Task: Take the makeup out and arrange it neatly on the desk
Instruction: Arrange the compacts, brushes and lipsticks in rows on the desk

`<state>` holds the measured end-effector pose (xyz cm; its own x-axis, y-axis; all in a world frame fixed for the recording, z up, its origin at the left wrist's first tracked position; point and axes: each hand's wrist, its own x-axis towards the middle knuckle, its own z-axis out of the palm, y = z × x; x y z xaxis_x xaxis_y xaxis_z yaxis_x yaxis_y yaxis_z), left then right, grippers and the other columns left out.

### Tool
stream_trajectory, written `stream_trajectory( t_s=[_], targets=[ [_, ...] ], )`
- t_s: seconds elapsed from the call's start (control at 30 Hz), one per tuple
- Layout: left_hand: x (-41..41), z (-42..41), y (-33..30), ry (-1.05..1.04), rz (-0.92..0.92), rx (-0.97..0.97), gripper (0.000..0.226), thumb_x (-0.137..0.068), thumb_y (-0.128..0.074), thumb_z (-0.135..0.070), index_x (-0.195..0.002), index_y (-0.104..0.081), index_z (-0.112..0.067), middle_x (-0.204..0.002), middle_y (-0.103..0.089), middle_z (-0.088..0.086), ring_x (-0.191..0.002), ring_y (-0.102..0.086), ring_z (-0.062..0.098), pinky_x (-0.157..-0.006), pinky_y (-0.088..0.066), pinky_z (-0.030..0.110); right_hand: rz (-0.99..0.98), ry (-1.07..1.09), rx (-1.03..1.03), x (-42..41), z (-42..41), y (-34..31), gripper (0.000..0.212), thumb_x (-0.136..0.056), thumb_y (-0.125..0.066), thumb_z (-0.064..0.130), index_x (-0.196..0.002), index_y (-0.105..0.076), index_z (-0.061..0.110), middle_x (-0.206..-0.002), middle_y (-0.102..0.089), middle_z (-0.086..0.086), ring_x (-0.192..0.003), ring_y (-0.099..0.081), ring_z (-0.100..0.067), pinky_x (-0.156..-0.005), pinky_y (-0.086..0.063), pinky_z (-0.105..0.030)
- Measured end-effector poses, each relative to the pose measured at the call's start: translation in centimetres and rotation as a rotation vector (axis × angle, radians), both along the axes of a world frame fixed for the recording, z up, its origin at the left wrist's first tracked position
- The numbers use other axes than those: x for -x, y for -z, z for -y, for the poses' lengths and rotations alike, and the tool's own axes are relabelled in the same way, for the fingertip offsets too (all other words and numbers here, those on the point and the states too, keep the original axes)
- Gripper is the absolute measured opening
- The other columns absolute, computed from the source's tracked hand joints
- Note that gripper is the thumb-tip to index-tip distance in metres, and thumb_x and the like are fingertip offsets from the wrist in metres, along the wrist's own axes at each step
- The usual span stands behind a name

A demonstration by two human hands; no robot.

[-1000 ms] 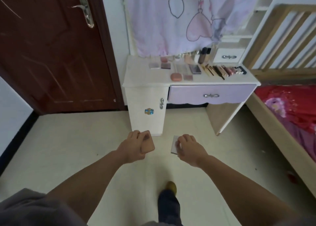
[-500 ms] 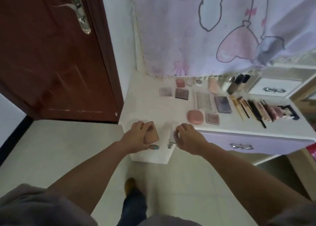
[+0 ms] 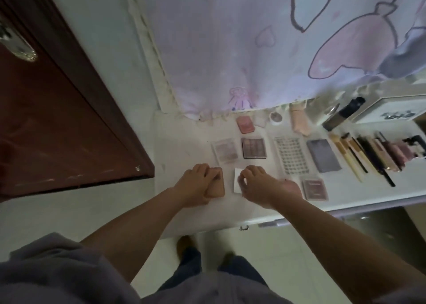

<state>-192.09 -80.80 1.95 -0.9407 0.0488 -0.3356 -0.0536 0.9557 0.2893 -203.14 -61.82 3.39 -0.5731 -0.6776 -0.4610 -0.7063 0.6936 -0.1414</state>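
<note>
Head view looks straight down over the white desk (image 3: 184,142), which fills the middle and right of the frame. My left hand (image 3: 196,186) sits just left of centre, fingers curled round a tan compact (image 3: 217,184) that I hold low over the desk's near part. My right hand (image 3: 260,186) is just beside it, at centre, fingertips pinching a small white case (image 3: 237,182) by its right edge. The two items are near each other but apart.

Above my hands, more makeup lies in rows: a clear palette (image 3: 225,151), a dark eyeshadow palette (image 3: 254,148), a lash tray (image 3: 291,155) and a grey case (image 3: 323,155). A pink compact (image 3: 245,124) lies nearer the back edge. Brushes and pencils (image 3: 368,156) lie side by side toward the right edge. Another small palette (image 3: 314,189) rests right of my right wrist.

A printed curtain (image 3: 253,38) hangs across the top, and a dark red door (image 3: 57,119) fills the left.
</note>
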Motion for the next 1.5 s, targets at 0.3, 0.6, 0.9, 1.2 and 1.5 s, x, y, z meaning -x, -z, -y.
stream_trajectory(
  t_s=[0.3, 0.6, 0.9, 1.2, 1.5],
  targets=[
    [-1.5, 0.4, 1.6, -0.331, -0.007, -0.323, 0.081, -0.085, -0.065, -0.038, -0.148, -0.018, -0.018, -0.156, -0.007, 0.008, -0.143, -0.015, 0.024, -0.117, -0.018, 0.033, -0.132, -0.255, 0.186, -0.6, 1.2, -1.0, 0.058, -0.083, -0.059, 0.048, -0.128, -0.049, 0.012, -0.14, -0.043, -0.012, -0.129, -0.041, -0.032, -0.104, -0.035, -0.041],
    [-2.1, 0.3, 0.2, -1.1, 0.02, -1.026, 0.035, -0.099, -0.039, -0.018, -0.133, -0.049, -0.011, -0.132, -0.054, 0.004, -0.12, -0.052, 0.022, -0.105, -0.04, 0.034, 0.005, -0.428, 0.133, -2.0, 6.7, 0.6, 0.067, -0.081, -0.06, 0.039, -0.139, -0.034, 0.015, -0.146, -0.03, -0.012, -0.134, -0.029, -0.031, -0.112, -0.022, -0.04],
    [-2.1, 0.9, -4.3, -1.13, 0.12, -1.948, 0.061, -0.091, -0.031, -0.059, -0.124, -0.061, -0.017, -0.126, -0.061, 0.012, -0.11, -0.061, 0.026, -0.091, -0.049, 0.041, 0.29, -0.225, 0.597, -1.1, 8.3, -5.0, 0.059, -0.075, -0.073, 0.038, -0.124, -0.046, 0.018, -0.135, -0.038, -0.001, -0.12, -0.039, -0.019, -0.097, -0.043, -0.035],
    [-0.7, 2.4, -6.2, -1.105, 0.061, -2.049, 0.063, -0.091, -0.034, -0.058, -0.118, -0.065, -0.009, -0.116, -0.062, 0.018, -0.096, -0.064, 0.029, -0.09, -0.051, 0.044, 0.679, -0.134, 0.532, 3.7, 10.0, -8.6, 0.038, -0.085, -0.066, 0.036, -0.118, -0.048, 0.03, -0.12, -0.056, 0.009, -0.111, -0.056, -0.009, -0.094, -0.045, -0.024],
    [-0.5, 3.8, -4.2, -1.156, 0.056, -2.121, 0.051, -0.089, -0.045, -0.042, -0.121, -0.062, -0.006, -0.123, -0.06, 0.02, -0.107, -0.059, 0.034, -0.092, -0.049, 0.046, 1.077, 0.514, 0.704, 6.0, 13.1, -5.2, 0.015, -0.095, -0.049, 0.004, -0.093, -0.063, 0.008, -0.087, -0.071, -0.007, -0.079, -0.069, -0.015, -0.066, -0.058, -0.024]
  ],
)
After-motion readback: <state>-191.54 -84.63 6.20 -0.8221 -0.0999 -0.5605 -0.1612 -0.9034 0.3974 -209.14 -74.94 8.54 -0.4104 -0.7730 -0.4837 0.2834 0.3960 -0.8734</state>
